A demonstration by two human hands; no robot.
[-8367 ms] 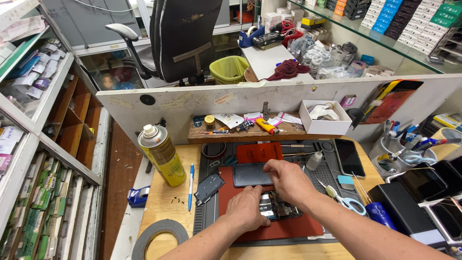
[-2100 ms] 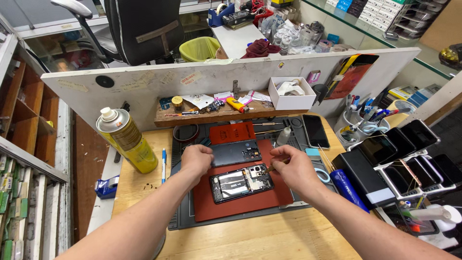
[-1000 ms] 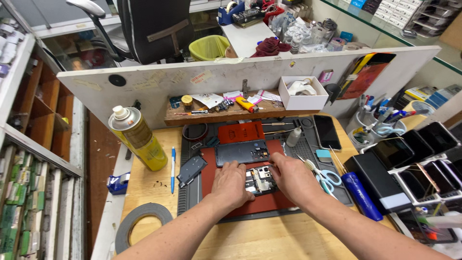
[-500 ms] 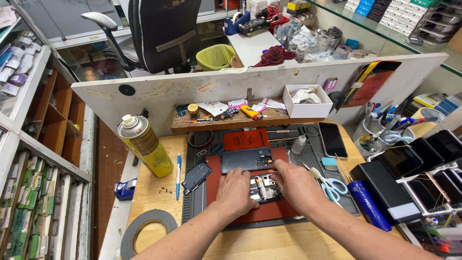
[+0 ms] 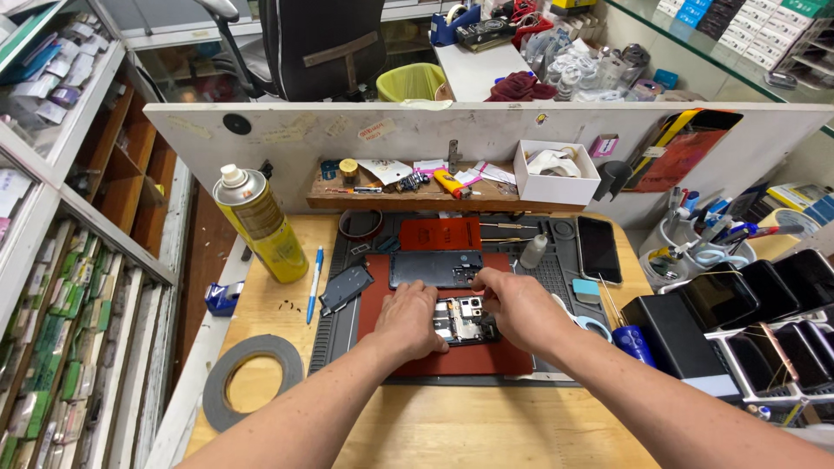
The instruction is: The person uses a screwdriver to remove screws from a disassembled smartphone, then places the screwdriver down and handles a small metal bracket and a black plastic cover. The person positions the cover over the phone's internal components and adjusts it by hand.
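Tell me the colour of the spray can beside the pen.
Yellow spray can, white cap; head view.

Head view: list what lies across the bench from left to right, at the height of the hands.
Tape roll → blue pen → left hand → opened phone → right hand → black phones in a rack.

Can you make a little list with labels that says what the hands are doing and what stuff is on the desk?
Place: wooden workbench with a red mat
Left hand: pressing on the opened phone
Right hand: fingers at the phone's top end
Behind the phone: dark back cover
Far left: yellow spray can, blue pen, tape roll
Right: scissors, row of phones
Shelf: white box
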